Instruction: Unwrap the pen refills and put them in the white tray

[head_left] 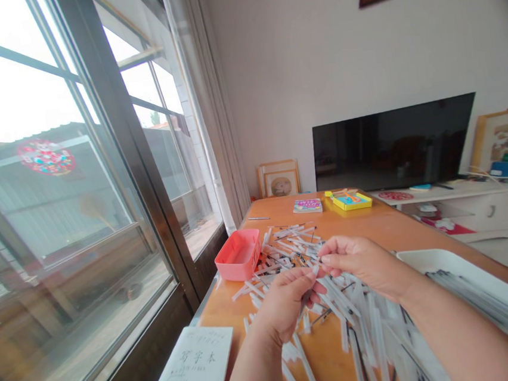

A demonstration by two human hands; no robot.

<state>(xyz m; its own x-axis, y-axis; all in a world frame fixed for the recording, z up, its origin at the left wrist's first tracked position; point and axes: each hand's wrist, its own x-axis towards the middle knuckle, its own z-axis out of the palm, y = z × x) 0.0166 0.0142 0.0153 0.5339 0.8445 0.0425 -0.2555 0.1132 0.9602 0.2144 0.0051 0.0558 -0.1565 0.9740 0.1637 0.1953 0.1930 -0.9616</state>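
Observation:
My left hand [289,300] is closed, with thumb and fingers round a whitish translucent pen barrel [316,269] whose end shows at the fingertips. Close against it, my right hand [353,263] pinches a small dark piece [320,261], too small to name. The fingertips of both hands almost meet. Beneath them spreads a loose pile of pen parts [336,299]: translucent white tubes and thin dark-tipped sticks, lying in many directions over the wooden table [236,306].
A pink plastic basket [232,271] stands left of the pile, and a white tray [415,254] of dark thin rods stands at right. A paper notebook [199,363] lies front left. Farther back are a colourful booklet [307,206], a yellow box [349,201] and a pen [259,218].

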